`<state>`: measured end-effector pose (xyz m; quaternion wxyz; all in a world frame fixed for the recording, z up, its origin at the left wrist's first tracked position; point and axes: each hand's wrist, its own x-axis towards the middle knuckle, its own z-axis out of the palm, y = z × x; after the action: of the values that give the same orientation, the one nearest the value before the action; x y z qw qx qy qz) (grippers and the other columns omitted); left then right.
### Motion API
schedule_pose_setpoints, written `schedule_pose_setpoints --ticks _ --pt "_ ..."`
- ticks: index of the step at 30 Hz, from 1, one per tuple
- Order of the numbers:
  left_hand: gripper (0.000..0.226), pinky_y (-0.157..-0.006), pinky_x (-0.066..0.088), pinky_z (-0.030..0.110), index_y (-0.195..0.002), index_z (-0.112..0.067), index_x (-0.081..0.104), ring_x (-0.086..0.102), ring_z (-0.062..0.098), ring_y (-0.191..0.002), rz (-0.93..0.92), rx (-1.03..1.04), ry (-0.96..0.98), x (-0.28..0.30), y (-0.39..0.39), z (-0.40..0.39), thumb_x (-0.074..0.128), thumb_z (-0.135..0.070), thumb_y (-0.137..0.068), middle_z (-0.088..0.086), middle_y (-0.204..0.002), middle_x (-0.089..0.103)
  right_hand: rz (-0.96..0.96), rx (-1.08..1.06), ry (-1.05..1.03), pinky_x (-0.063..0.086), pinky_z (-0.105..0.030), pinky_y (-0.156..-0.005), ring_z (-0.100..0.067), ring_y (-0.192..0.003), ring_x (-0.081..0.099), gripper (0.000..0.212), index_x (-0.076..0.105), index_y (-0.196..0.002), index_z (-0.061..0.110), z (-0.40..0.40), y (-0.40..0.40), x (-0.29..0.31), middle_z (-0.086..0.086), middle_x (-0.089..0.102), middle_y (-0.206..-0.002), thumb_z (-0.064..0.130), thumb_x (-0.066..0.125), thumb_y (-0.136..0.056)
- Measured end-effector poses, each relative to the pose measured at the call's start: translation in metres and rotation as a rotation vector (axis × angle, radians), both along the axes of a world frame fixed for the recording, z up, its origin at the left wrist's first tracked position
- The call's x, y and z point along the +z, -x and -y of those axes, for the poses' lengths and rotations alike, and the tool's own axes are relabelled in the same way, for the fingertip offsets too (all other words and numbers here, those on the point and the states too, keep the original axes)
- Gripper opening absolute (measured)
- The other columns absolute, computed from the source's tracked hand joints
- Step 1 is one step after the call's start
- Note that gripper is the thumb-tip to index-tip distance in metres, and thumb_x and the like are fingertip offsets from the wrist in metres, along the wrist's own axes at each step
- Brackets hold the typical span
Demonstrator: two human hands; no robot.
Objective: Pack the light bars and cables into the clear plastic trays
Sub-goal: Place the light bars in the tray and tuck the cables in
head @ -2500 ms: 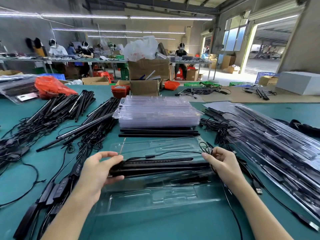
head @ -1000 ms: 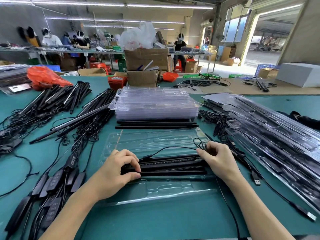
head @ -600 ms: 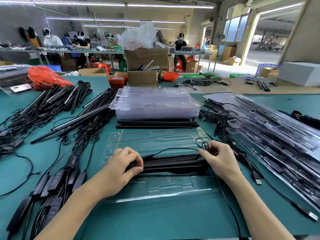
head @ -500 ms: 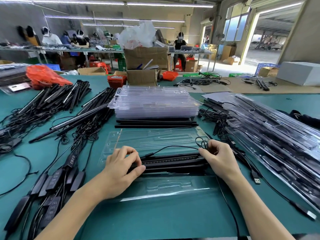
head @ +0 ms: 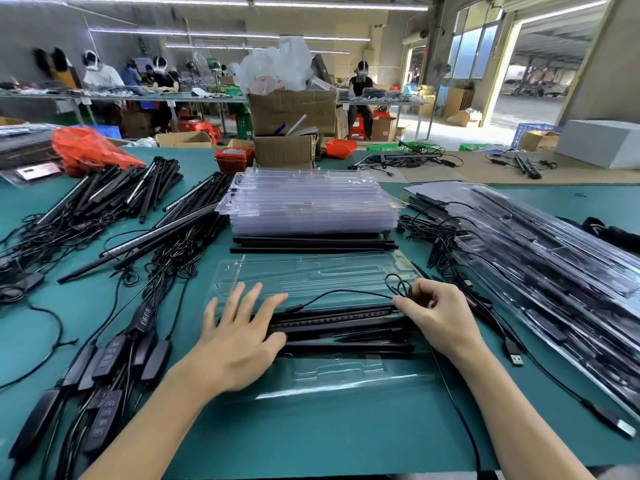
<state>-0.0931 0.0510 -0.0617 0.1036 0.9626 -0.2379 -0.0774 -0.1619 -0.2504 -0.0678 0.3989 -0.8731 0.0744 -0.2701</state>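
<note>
An open clear plastic tray (head: 313, 277) lies on the green table in front of me. Several black light bars (head: 341, 325) lie across its middle. My left hand (head: 239, 336) rests flat over the bars' left end, fingers spread and straight. My right hand (head: 438, 315) sits at the bars' right end and pinches a thin black cable (head: 341, 293), which arcs from the bars to a small coil at my fingers.
A stack of empty clear trays (head: 310, 204) stands behind, on loose black bars (head: 313, 244). Heaps of light bars and cables (head: 114, 202) with controllers (head: 104, 365) fill the left. Packed trays (head: 540, 268) lie on the right, with a USB plug (head: 515, 356) near my right wrist.
My left hand has let go of the bars' left end and now lies flat with fingers spread. The bars have settled into the tray. My right hand has stayed at the cable coil.
</note>
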Motion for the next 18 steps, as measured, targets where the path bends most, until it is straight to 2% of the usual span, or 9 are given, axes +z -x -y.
schedule_pose_setpoints --ticks 2,4,9,14,18 --pt "0.065 -0.116 -0.023 0.050 -0.152 -0.054 -0.006 -0.033 0.011 -0.146 -0.005 0.049 0.006 -0.001 -0.001 0.003 0.001 -0.074 -0.090 -0.009 -0.165 -0.020 0.004 -0.010 0.018 0.030 -0.021 -0.051 -0.007 -0.049 0.034 0.040 0.047 -0.058 0.005 -0.001 0.000 0.000 0.011 0.038 -0.048 0.017 0.078 -0.081" --pt "0.069 -0.118 -0.019 0.050 -0.152 -0.055 -0.009 -0.031 0.012 -0.147 0.016 0.102 -0.007 -0.003 -0.001 0.006 -0.003 -0.075 -0.086 -0.006 -0.166 -0.019 -0.005 -0.016 0.021 0.029 -0.021 -0.051 -0.008 -0.049 0.034 0.039 0.047 -0.059 0.004 -0.001 0.000 -0.001 0.010 0.037 -0.049 0.017 0.077 -0.081" --pt "0.058 -0.120 -0.013 0.051 -0.151 -0.056 -0.012 -0.031 0.015 -0.147 0.069 0.189 0.009 -0.010 -0.004 0.010 0.010 -0.066 -0.098 0.000 -0.165 -0.021 -0.080 -0.005 0.009 0.031 -0.030 -0.055 -0.008 -0.051 0.034 0.040 0.045 -0.063 0.006 0.000 -0.001 -0.001 0.009 0.038 -0.051 0.023 0.076 -0.083" --pt "0.063 -0.119 -0.016 0.046 -0.148 -0.061 -0.011 -0.037 0.024 -0.145 -0.070 0.229 0.047 -0.002 -0.016 0.011 0.026 -0.068 -0.097 0.007 -0.161 -0.033 -0.134 0.012 -0.006 0.031 -0.031 -0.057 -0.009 -0.052 0.036 0.040 0.045 -0.066 0.005 0.000 -0.002 0.000 0.010 0.039 -0.052 0.026 0.074 -0.083" --pt "0.062 -0.119 -0.017 0.050 -0.146 -0.063 -0.013 -0.039 0.027 -0.143 -0.122 0.258 -0.025 0.000 -0.023 0.017 0.026 -0.067 -0.098 0.008 -0.160 -0.035 -0.137 0.000 -0.042 0.031 -0.032 -0.058 -0.012 -0.053 0.036 0.040 0.044 -0.065 0.005 -0.002 -0.003 0.003 0.010 0.039 -0.052 0.024 0.074 -0.081"
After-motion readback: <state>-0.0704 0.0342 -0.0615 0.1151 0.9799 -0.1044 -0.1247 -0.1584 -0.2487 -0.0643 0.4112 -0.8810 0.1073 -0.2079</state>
